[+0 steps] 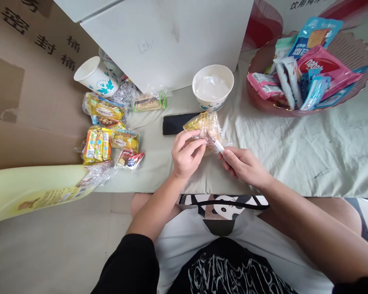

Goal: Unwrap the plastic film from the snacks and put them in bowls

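A snack package [199,122] in clear and yellow crinkled plastic lies on the cloth in front of me. My left hand [187,155] has its fingers bent and closed on the package's near left edge. In my right hand [243,165] is a slim white tool [219,146] with a dark tip, like a small cutter, pinched between thumb and fingers. Its tip meets the plastic near my left fingertips; whether it has pierced the wrapper I cannot tell. A black phone [178,123] lies flat just behind my left hand, partly covered by the package.
Behind the package stands a paper bowl [213,98] with clear plastic inside. A pink scalloped bowl [265,104] of packets is at right. Wrapped snacks [125,139], a tilted paper cup [90,71] and a yellow bottle [39,183] are at left. A white box [165,45] stands behind.
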Demonstrator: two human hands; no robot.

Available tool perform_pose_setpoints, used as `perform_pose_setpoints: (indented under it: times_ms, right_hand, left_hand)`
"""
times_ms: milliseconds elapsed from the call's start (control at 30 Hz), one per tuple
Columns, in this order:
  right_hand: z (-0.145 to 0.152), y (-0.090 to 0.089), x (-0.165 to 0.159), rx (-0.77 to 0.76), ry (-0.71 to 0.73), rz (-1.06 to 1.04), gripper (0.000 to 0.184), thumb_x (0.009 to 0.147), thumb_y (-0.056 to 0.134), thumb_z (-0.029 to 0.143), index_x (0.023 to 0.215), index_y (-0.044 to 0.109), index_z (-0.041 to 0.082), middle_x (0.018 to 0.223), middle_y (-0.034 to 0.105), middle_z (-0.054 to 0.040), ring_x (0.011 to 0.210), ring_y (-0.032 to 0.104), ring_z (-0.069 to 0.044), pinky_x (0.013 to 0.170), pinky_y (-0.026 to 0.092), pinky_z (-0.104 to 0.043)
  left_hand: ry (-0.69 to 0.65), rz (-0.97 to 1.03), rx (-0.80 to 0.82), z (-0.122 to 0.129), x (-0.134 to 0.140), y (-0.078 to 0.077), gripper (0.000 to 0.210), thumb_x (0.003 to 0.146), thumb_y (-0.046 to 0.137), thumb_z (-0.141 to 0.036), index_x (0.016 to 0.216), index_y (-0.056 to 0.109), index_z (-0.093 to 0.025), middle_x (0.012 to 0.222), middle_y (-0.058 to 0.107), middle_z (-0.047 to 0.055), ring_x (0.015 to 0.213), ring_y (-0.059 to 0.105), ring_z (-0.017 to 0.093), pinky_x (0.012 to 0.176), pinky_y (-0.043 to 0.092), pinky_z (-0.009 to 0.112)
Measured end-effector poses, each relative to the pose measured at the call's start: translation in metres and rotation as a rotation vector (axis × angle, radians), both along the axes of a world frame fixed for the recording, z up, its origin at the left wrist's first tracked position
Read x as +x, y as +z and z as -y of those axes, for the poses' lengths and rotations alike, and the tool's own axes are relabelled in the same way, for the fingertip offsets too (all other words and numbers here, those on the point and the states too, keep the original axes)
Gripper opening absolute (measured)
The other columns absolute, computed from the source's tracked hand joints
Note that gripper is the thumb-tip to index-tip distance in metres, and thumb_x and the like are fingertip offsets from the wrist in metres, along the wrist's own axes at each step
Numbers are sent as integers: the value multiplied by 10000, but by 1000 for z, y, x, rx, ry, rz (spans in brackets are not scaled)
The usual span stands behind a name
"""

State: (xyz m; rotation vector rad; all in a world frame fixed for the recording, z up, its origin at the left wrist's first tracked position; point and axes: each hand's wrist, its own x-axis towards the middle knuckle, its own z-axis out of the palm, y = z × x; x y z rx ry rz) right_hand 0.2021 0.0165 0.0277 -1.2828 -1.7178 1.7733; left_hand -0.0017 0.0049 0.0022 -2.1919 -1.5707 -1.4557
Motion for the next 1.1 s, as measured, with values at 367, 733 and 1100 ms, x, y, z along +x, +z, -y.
perform_pose_setpoints:
  times_ms: [367,733,1100]
  right_hand:
    - [-18,4,52,633,-44,539,372,970,481,463,719,624,229,541,571,-28,469,472,-169,514,303,-316]
    - [-18,-14,34,1019,-212,416,345,921,574,250,1260,633,226,1203,695,-148,1109,661,-338,968,528,-512]
    - [-10,-22,19,847,-83,107,388,884,618,340,1257,574,241,1270,640,-136,1183,638,-306,969,545,-479]
  left_hand:
    - [248,700,-236,-4,-30,2,372,893,681,-564,919,616,-199,1120,654,76,916,701,154,582,543,202]
    - [200,359,-328,-4,-47,5,537,869,642,-661,1171,589,-219,1104,675,83,904,660,164,734,530,267]
    - [-178,419,-528,-5,-31,7,299,945,624,-479,962,714,-195,1079,760,104,1055,722,211,919,586,357]
